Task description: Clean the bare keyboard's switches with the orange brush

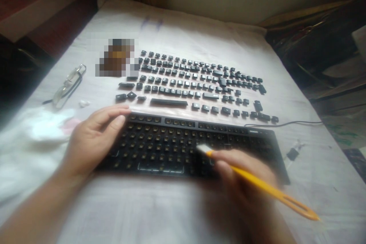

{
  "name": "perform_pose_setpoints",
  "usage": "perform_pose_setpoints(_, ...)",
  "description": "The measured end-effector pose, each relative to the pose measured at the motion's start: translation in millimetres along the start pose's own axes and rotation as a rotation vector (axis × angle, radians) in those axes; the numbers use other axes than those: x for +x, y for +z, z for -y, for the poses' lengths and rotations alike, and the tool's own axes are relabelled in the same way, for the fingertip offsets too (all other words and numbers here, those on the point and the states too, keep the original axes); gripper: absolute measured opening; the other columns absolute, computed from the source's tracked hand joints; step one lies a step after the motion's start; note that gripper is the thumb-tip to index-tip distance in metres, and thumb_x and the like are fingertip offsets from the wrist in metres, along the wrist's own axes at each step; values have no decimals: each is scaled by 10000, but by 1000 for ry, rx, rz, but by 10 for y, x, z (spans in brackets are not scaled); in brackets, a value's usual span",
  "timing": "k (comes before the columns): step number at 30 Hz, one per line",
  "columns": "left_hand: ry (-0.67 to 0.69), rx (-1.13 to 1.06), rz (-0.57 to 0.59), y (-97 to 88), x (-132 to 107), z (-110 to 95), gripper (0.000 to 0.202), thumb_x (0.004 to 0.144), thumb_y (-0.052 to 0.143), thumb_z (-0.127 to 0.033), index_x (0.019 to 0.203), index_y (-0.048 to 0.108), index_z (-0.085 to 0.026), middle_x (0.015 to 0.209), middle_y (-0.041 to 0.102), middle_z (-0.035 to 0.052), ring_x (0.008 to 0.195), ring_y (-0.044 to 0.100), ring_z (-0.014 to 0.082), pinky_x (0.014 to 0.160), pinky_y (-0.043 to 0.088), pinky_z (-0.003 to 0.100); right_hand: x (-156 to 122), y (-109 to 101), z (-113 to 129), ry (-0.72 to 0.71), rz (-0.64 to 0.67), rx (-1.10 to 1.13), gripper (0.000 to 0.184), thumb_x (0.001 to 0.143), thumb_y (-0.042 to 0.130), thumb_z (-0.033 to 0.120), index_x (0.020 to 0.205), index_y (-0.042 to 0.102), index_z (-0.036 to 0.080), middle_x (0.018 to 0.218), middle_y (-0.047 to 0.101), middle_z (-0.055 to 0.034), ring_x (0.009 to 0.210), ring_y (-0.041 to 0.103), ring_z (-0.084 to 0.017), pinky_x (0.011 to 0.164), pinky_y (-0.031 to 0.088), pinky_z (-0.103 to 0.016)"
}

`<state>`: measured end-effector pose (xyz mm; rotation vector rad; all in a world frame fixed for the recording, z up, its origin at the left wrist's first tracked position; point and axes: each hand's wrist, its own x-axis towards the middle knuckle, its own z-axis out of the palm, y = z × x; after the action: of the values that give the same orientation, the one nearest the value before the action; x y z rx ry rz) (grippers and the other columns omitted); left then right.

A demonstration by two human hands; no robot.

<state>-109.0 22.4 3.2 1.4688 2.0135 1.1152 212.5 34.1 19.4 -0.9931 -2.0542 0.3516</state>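
A black keyboard [171, 150] with its keycaps off lies across the cloth, its bare switches showing. My left hand [95, 133] holds it at the left end, fingers over the top corner and thumb beside them. Between the thumb and fingers of my right hand [243, 171] is a brush [257, 186] with a yellow handle and pale bristles. Its bristle end is over the right-middle part of the keyboard; blur hides whether the tip touches the switches. Beyond the keyboard, loose black keycaps [180, 83] lie in rows, with the long spacebar [169, 102] nearest.
Eyeglasses [68, 84] lie at the left, near small white bits [84, 103] and a crumpled white cloth [34, 145]. A cable [286, 123] runs off to the right. A small dark and clear object [294, 152] lies right of the keyboard. One patch behind is pixelated.
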Motion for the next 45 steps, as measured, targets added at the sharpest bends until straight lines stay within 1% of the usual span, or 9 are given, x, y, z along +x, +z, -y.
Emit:
perform_pose_setpoints(11,-44,-33,4,-8,-16,-19,345,866,638,-546,1077,764,-302,1255,741,-20,1239,649,198,1202,392,379,84,103,82,-71,75,-2,131,986,595,182,920,708,195,711,779,-9,524,703,-126,549,574,-204)
perform_pose_setpoints(18,-56,-44,12,7,-21,-33,357,857,641,-558,1072,764,-300,1253,739,-15,1244,644,209,1215,378,406,75,150,96,-85,50,31,134,1006,600,202,930,709,185,688,765,-8,508,687,-119,529,550,-204)
perform_pose_setpoints(25,-3,-50,28,35,-23,-38,361,856,625,-553,1042,765,-277,1223,745,15,1235,647,227,1213,382,436,121,156,101,-116,39,34,169,1012,574,199,925,718,186,692,780,-23,507,700,-130,518,564,-212)
perform_pose_setpoints(30,19,-73,48,68,-38,-33,349,854,630,-543,1026,762,-270,1213,745,30,1239,645,241,1211,387,462,177,148,129,-97,54,52,249,1034,551,240,874,729,168,703,791,-43,545,732,-132,559,592,-191)
perform_pose_setpoints(33,34,-92,50,98,-45,-44,325,854,628,-537,1002,760,-280,1197,749,21,1226,652,240,1187,421,449,153,179,117,-66,28,93,203,1010,573,212,879,726,181,735,802,-41,600,759,-145,595,610,-197)
perform_pose_setpoints(36,59,-101,64,123,-51,-57,317,859,621,-536,992,757,-282,1195,748,19,1217,656,240,1166,446,437,94,196,77,16,-17,145,145,971,604,180,909,734,199,737,790,-22,554,724,-136,539,590,-207)
perform_pose_setpoints(39,92,-100,73,142,-53,-60,319,864,611,-533,991,754,-277,1212,744,27,1222,651,242,1171,437,440,80,124,36,141,-129,168,139,971,606,199,928,738,202,675,737,5,461,639,-111,446,525,-202)
perform_pose_setpoints(41,96,-102,74,152,-52,-58,328,863,608,-537,989,755,-273,1216,743,38,1225,649,244,1174,430,444,130,11,30,173,-200,153,139,974,610,215,901,727,194,619,689,23,438,602,-103,434,500,-201)
perform_pose_setpoints(45,69,-136,66,172,-52,-55,350,861,601,-560,975,755,-267,1227,742,51,1231,648,250,1169,433,449,332,-244,87,178,-158,40,130,959,629,232,843,679,199,580,647,41,457,584,-103,490,506,-221)
